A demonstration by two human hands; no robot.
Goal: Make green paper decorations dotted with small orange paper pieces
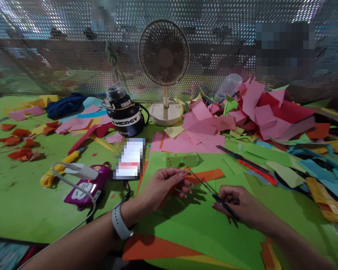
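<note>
My left hand [169,183], with a pale watch on its wrist, pinches a small orange paper piece [187,170] between thumb and forefinger. My right hand [239,202] grips a slim black-handled tool [222,203] whose long thin metal end reaches to that piece. Whether the tool is tweezers or narrow scissors I cannot make out. Just beyond the fingertips lies a light green paper cutout [195,159] dotted with small orange bits. An orange paper strip [207,175] rests beneath the metal end, on the stacked green paper sheets [197,225].
A fan [165,56] and a black bottle [125,116] stand at the back. Left are a phone [130,159], a purple case [87,189] and a yellow-handled cutter [62,167]. Paper scraps [211,122] heap up at right, near black-and-red scissors [249,164].
</note>
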